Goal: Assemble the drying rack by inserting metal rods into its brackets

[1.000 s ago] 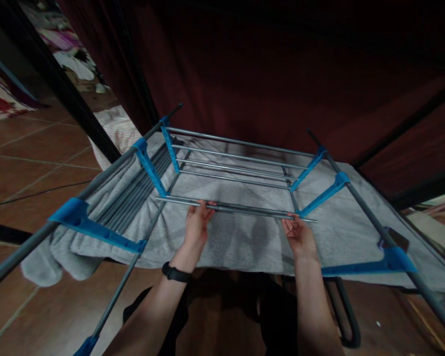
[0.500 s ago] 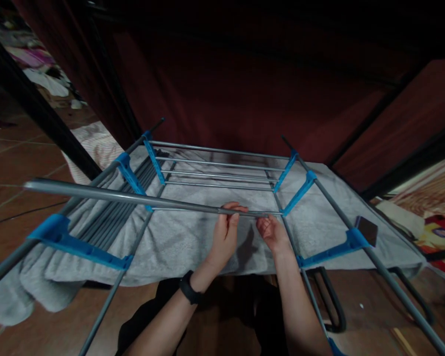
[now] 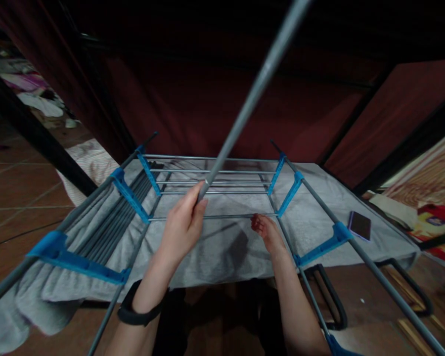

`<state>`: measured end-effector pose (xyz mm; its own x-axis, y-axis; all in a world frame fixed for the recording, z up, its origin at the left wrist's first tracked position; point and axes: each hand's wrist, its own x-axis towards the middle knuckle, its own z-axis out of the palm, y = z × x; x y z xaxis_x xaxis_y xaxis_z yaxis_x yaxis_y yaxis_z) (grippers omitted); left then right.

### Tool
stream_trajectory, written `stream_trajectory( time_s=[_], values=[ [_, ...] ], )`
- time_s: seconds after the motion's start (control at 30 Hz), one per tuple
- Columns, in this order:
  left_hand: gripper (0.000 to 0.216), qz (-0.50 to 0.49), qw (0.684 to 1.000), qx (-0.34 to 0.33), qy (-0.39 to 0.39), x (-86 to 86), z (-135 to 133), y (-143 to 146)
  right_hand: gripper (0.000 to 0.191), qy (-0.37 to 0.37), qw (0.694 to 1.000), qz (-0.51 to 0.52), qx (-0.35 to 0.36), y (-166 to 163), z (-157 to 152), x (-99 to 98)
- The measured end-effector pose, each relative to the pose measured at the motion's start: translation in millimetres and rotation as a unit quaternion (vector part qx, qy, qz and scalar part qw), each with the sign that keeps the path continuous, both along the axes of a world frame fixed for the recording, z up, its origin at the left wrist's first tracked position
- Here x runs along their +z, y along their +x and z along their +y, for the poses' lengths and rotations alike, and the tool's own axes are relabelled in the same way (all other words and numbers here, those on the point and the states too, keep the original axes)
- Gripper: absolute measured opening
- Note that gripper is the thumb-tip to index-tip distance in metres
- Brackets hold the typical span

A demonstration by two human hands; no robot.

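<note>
My left hand (image 3: 183,225) is closed round the lower end of a long grey metal tube (image 3: 250,106), which slants up and to the right towards the camera. The tube passes in front of a rack frame (image 3: 222,217) of grey rods and blue plastic brackets. To the right, my right hand (image 3: 266,231) is raised with its fingers apart and slightly curled, and nothing shows in it. It is nearest to a thin crossbar and a blue bracket (image 3: 289,194) on the frame's right side. Another blue bracket (image 3: 77,257) joins the rods at left.
Beneath the frame lies a grey blanket (image 3: 215,257), with a bundle of grey tubes (image 3: 114,222) on its left. A phone (image 3: 360,225) rests at right. Dark red panels (image 3: 193,109) stand behind. Black curved metal legs (image 3: 332,296) jut out at lower right.
The tube has swung from lying nearly level towards the left to pointing up and right. My left hand has moved left with it, and my right hand has come off its end.
</note>
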<state>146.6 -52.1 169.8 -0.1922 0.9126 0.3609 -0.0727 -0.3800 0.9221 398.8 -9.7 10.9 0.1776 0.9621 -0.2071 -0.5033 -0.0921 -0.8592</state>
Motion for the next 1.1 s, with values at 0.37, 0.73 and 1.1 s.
stream_trajectory(
  time_s=[0.37,0.73,1.1],
  values=[
    [0.042,0.566,0.822,0.031,0.058,-75.3,17.3,1.2,0.022,-0.006,1.0,0.011,-0.011,-1.0,8.2,3.2],
    [0.053,0.67,0.741,0.024,0.041,-148.8,37.0,-9.8,0.017,-0.002,0.994,0.111,0.006,-10.5,10.3,3.3],
    [0.039,0.698,0.714,0.044,0.021,-148.4,36.6,-28.3,0.008,-0.069,0.982,0.125,-0.123,13.5,14.6,-9.3]
  ],
)
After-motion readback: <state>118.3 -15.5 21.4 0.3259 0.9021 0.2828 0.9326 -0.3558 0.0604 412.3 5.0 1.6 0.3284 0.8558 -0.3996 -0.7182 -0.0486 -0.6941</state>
